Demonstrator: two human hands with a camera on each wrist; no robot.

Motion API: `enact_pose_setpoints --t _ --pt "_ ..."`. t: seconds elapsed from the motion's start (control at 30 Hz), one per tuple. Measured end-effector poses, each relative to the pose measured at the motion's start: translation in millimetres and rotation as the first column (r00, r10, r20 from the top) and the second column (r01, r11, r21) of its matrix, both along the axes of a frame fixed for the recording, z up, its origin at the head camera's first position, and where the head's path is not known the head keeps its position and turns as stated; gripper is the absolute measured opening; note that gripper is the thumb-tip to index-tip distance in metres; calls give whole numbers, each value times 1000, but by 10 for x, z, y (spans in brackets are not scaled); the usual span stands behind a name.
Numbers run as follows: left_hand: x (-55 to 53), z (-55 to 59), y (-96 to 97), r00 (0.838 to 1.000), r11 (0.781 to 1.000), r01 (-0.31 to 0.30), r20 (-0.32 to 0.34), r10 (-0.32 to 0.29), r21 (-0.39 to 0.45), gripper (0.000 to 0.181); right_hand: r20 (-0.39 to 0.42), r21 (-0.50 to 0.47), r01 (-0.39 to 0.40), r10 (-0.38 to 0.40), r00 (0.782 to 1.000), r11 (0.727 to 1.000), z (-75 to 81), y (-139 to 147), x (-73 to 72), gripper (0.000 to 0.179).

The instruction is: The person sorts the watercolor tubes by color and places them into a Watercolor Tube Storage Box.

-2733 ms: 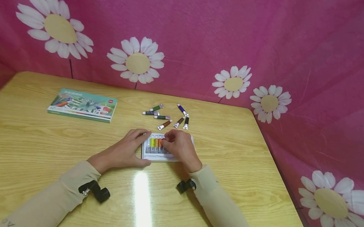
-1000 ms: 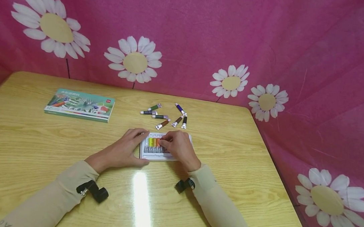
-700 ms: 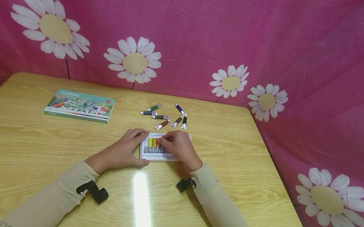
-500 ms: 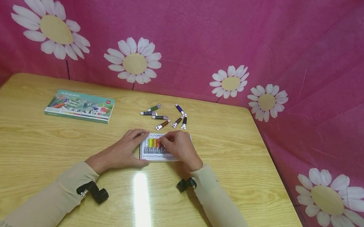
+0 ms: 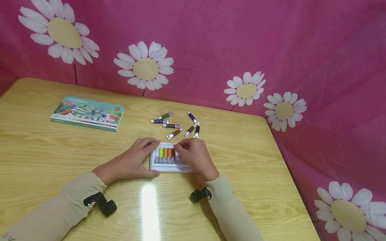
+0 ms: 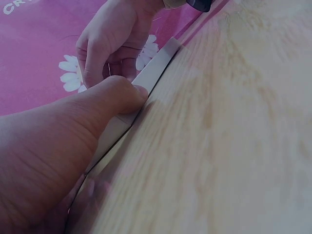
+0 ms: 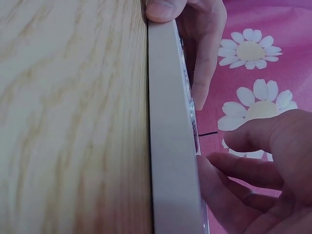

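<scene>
The white paint tray [image 5: 178, 167] lies on the table with a row of small paint tubes in it, among them yellow, ochre, orange and dark red [image 5: 173, 154]. My left hand [image 5: 132, 161] grips the tray's left end, thumb on the near side and fingers at the far side; the left wrist view shows the thumb [image 6: 130, 97] pressing the tray's side wall. Bent over the right part of the tray is my right hand [image 5: 196, 156], which hides the slots beneath it. In the right wrist view its thumb and forefinger are slightly apart, with nothing visible between them.
Beyond the tray several loose paint tubes lie scattered, including a green one [image 5: 165, 115], a blue one [image 5: 192, 117] and a brown one [image 5: 174, 134]. A teal paint box [image 5: 88, 112] rests at the back left. A pink flowered cloth [image 5: 195, 46] hangs behind the table.
My right hand has shifted right from the orange and dark red tubes, so the dark red tube now shows in the row. The left hand keeps its grip on the tray.
</scene>
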State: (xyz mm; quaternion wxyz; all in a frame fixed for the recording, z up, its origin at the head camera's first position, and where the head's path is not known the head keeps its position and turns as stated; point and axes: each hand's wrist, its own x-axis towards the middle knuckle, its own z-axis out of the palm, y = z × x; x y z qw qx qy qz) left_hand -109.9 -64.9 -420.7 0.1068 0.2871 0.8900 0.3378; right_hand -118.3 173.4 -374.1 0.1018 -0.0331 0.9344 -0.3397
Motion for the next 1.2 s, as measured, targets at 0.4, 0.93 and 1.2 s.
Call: enact_pose_setpoints --t 0.4,0.93,1.2 --pt "2 -30 0 1000 1000 3 -8 -3 10 107 -69 21 59 -57 996 998 127 110 -108 26" --pt "-11 -35 -3 1000 1000 3 -13 -3 1 108 -84 81 95 -88 993 992 214 376 -607 25" --pt "4 -27 -8 1000 1000 -2 3 2 6 108 -146 136 105 -85 986 985 200 416 -862 19"
